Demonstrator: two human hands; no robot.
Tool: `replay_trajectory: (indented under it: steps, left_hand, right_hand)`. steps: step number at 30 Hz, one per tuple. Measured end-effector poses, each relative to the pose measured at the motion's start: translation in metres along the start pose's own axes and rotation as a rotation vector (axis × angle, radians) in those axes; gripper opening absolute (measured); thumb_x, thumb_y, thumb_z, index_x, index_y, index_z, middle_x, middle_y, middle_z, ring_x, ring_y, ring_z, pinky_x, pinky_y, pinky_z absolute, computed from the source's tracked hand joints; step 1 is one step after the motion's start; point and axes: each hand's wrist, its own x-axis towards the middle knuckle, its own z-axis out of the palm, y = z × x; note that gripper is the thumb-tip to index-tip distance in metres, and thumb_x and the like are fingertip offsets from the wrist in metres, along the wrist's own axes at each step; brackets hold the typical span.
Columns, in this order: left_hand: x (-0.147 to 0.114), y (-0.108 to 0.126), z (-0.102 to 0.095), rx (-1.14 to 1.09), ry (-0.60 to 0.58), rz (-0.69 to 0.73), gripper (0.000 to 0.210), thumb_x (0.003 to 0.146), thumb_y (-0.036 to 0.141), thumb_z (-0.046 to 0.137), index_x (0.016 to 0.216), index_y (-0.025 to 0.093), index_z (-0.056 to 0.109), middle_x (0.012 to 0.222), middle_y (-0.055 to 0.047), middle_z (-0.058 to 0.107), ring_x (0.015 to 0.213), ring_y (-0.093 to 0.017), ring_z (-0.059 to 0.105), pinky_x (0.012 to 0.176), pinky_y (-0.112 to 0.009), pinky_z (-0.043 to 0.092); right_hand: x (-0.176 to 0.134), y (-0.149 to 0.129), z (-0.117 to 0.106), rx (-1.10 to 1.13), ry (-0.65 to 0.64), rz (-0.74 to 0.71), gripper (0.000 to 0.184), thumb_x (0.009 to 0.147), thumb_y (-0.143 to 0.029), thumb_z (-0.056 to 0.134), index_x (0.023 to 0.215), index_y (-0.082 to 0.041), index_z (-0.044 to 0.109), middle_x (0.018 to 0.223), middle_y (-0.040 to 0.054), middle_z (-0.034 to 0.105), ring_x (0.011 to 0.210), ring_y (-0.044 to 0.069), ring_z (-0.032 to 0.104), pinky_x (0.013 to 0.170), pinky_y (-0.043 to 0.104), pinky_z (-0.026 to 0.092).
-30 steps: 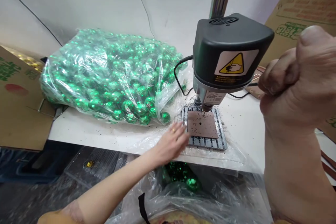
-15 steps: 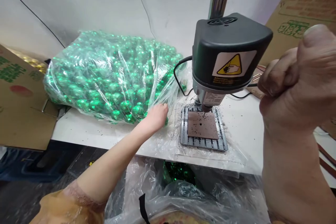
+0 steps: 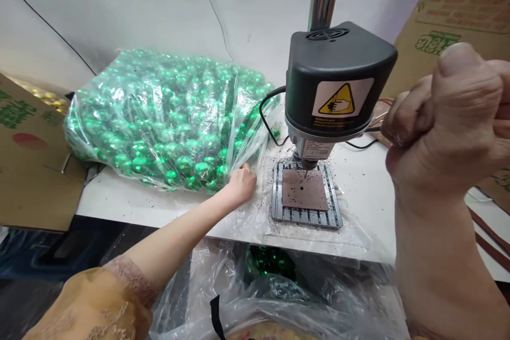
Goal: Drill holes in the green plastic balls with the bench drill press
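Observation:
A drill press with a black housing and a yellow warning label stands in front of me. My right hand is raised at its right side, closed around the drill press lever, of which only a short dark stub shows. Below the drill bit a brown board with one dark hole lies on the slotted metal base. My left hand is closed by the open end of a clear plastic bag full of shiny green faceted balls. What its fingers hold is hidden.
Dark shavings are strewn over the white table and the base. Cardboard boxes stand at left and right. Below the table edge, another clear plastic bag holds green shiny pieces. A black cable loops beside the drill press.
My left hand has drawn back slightly toward me from the bag's open end, still closed. My right hand stays on the lever. The whole view has shifted slightly.

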Motion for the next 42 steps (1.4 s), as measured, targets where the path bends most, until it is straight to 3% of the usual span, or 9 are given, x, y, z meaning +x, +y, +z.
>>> replay_trajectory:
  steps: [5,8,13,18,22,27,30,36,42]
  left_hand:
    - [-0.019,-0.002,0.000,0.159,-0.189,-0.090,0.053,0.099,-0.001,0.066,0.148,0.014,0.080,0.155,-0.033,0.071,0.112,-0.040,0.090,0.093,-0.046,0.070]
    - [-0.025,-0.008,0.007,0.144,-0.147,-0.142,0.059,0.106,0.000,0.060,0.159,0.022,0.072,0.160,-0.027,0.067,0.118,-0.036,0.090,0.099,-0.045,0.071]
    - [-0.028,-0.017,0.039,-0.032,0.113,-0.158,0.053,0.107,0.004,0.062,0.154,0.026,0.073,0.158,-0.021,0.066,0.112,-0.033,0.089,0.101,-0.047,0.073]
    - [-0.032,-0.011,0.069,-0.193,0.548,0.105,0.041,0.110,0.009,0.062,0.140,0.029,0.082,0.155,-0.021,0.076,0.126,-0.035,0.083,0.117,-0.056,0.066]
    - [-0.040,0.002,0.063,-0.469,0.832,0.179,0.041,0.103,0.020,0.073,0.143,0.028,0.076,0.144,-0.016,0.077,0.128,-0.034,0.080,0.113,-0.050,0.066]
    - [-0.053,0.012,0.046,-0.609,0.994,0.020,0.040,0.100,0.031,0.082,0.136,0.027,0.065,0.132,-0.012,0.078,0.118,-0.032,0.079,0.106,-0.047,0.065]
    - [-0.059,0.010,0.049,-0.463,0.888,0.040,0.035,0.101,0.031,0.082,0.132,0.026,0.068,0.135,-0.015,0.078,0.121,-0.035,0.078,0.109,-0.050,0.065]
    - [-0.056,-0.004,0.071,-0.329,0.285,0.064,0.048,0.094,0.013,0.077,0.140,0.026,0.073,0.134,-0.011,0.073,0.101,-0.029,0.082,0.089,-0.039,0.066]
    - [-0.053,0.006,0.064,-0.877,0.486,-0.040,0.041,0.095,0.045,0.091,0.125,0.027,0.069,0.114,-0.005,0.078,0.105,-0.027,0.080,0.097,-0.041,0.067]
  right_hand:
    - [0.000,0.004,-0.001,0.023,0.024,0.006,0.075,0.104,-0.041,0.082,0.057,-0.026,0.025,0.049,-0.0065,0.028,0.045,0.010,0.037,0.053,0.037,0.027]
    - [-0.001,0.009,-0.003,0.024,0.031,0.027,0.072,0.103,-0.042,0.082,0.057,-0.027,0.029,0.049,-0.0063,0.028,0.045,0.012,0.037,0.051,0.038,0.028]
    - [-0.001,0.013,-0.005,0.027,0.039,0.040,0.075,0.102,-0.043,0.083,0.056,-0.027,0.026,0.049,-0.0056,0.027,0.045,0.012,0.037,0.050,0.039,0.028]
    - [0.000,0.009,-0.003,0.027,0.044,0.021,0.079,0.099,-0.049,0.088,0.054,-0.027,0.027,0.047,-0.0057,0.028,0.043,0.012,0.036,0.049,0.039,0.025]
    - [0.001,0.007,-0.002,0.017,0.034,0.026,0.076,0.101,-0.048,0.086,0.055,-0.028,0.029,0.047,-0.0057,0.029,0.043,0.012,0.035,0.049,0.039,0.025]
    - [-0.001,0.009,-0.002,0.029,0.037,0.022,0.073,0.102,-0.042,0.083,0.056,-0.027,0.029,0.049,-0.0063,0.028,0.043,0.012,0.035,0.049,0.038,0.025]
    - [-0.001,0.010,-0.003,0.038,0.041,0.018,0.071,0.103,-0.037,0.081,0.056,-0.027,0.028,0.049,-0.0064,0.029,0.042,0.011,0.036,0.048,0.038,0.025]
    - [-0.001,0.008,-0.003,0.031,0.038,0.029,0.074,0.101,-0.044,0.086,0.054,-0.026,0.031,0.048,-0.0059,0.031,0.043,0.011,0.035,0.049,0.038,0.027]
    - [-0.001,0.009,-0.004,0.043,0.034,0.037,0.071,0.099,-0.046,0.087,0.053,-0.027,0.038,0.048,-0.0064,0.030,0.042,0.012,0.035,0.047,0.039,0.027]
